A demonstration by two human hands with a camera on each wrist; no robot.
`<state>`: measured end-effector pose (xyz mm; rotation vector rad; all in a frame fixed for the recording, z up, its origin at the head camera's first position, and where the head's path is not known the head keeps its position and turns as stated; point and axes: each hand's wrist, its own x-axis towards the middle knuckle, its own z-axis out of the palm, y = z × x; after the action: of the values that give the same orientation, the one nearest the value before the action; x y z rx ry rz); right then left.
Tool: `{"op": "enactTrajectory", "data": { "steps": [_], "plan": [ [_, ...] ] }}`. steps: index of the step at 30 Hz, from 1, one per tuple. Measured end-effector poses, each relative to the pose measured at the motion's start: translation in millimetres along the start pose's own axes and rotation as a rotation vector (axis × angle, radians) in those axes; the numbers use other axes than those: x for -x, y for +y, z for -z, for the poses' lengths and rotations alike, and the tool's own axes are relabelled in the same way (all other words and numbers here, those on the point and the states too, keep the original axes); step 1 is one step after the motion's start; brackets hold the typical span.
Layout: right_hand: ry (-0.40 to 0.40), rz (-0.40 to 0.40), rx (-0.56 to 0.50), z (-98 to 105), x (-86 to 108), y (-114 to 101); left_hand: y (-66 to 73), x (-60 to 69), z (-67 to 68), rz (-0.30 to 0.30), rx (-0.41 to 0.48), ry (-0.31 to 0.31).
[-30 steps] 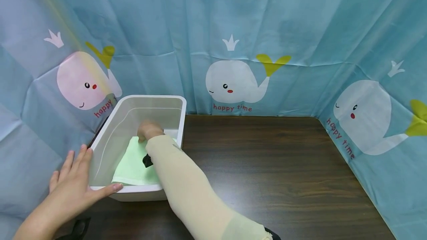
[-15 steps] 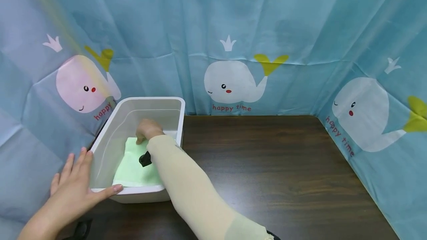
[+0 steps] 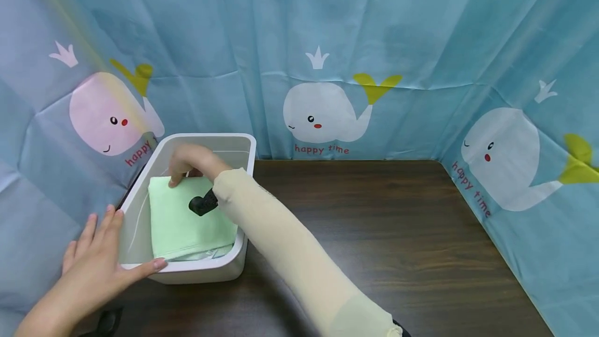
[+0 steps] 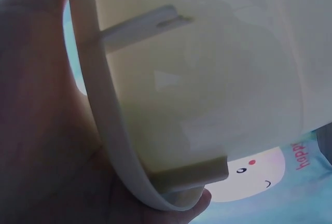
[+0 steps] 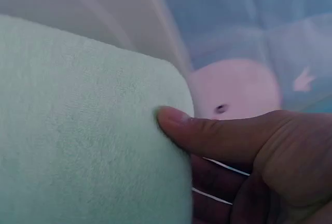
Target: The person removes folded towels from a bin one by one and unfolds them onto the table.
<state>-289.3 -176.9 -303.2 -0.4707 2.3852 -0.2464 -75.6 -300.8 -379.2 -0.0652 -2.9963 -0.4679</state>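
A folded pale green towel (image 3: 187,217) is inside a white plastic bin (image 3: 209,270) at the left of the table. My right hand (image 3: 196,161) pinches the towel by its far edge. In the right wrist view the thumb of that right hand (image 5: 228,141) presses on the towel's (image 5: 93,115) upper face, the other fingers behind it. My left hand (image 3: 95,259) rests on the bin's near left corner, fingers spread straight along the outside and thumb on the front rim. From the left wrist, the bin's (image 4: 207,79) outer wall and rim fill most of the view.
Blue curtains (image 3: 412,35) with printed whales enclose the back and both sides. Dark wooden table (image 3: 365,233) extends to the right of the bin. Something pale and shiny (image 3: 210,254) shows under the towel's near edge, its kind unclear.
My right hand has risen and moved left within the bin, lifting the towel, which now shows flatter and wider. The left hand keeps its place on the rim.
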Motion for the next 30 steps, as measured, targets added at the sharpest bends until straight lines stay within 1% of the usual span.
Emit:
{"op": "enactTrajectory", "data": {
  "steps": [2, 4, 6, 7, 12, 15, 17, 19, 22, 25, 28, 30],
  "plan": [
    [0.051, 0.089, -0.028, 3, 6.8, 4, -0.3, -0.8, 0.4, 0.003, -0.004, -0.008],
    [0.101, 0.178, -0.083, 3, 14.5, 11, -0.5, -1.5, 0.9, 0.006, -0.010, -0.014],
    [0.153, 0.227, -0.164, 1, 22.8, 18, -0.3, -1.8, 1.3, 0.009, -0.018, -0.014],
    [0.173, 0.253, -0.174, 1, 27.0, 21, -0.2, -2.1, 1.6, 0.010, -0.021, -0.015],
    [0.265, 0.364, -0.135, 7, 50.4, 37, 1.2, -2.4, 1.7, 0.007, -0.026, -0.008],
    [0.317, 0.407, -0.160, 15, 65.9, 46, 1.4, -2.6, 1.7, 0.008, -0.028, -0.009],
    [0.347, 0.439, -0.198, 21, 76.9, 51, 1.3, -2.3, 2.2, 0.007, -0.029, -0.011],
    [0.378, 0.477, -0.257, 30, 89.3, 57, 1.3, -2.5, 2.8, 0.005, -0.028, -0.015],
    [0.423, 0.534, -0.341, 47, 112.2, 65, 0.9, -3.3, 3.6, 0.006, -0.024, -0.022],
    [0.465, 0.576, -0.416, 65, 139.3, 74, 0.8, -5.6, 3.8, 0.013, -0.024, -0.035],
    [0.502, 0.585, -0.486, 77, 165.7, 86, 0.7, -7.6, 2.7, 0.008, -0.019, -0.036],
    [0.532, 0.575, -0.520, 81, 178.8, 97, 0.6, -9.1, 0.9, -0.003, -0.013, -0.029]
  ]
}}
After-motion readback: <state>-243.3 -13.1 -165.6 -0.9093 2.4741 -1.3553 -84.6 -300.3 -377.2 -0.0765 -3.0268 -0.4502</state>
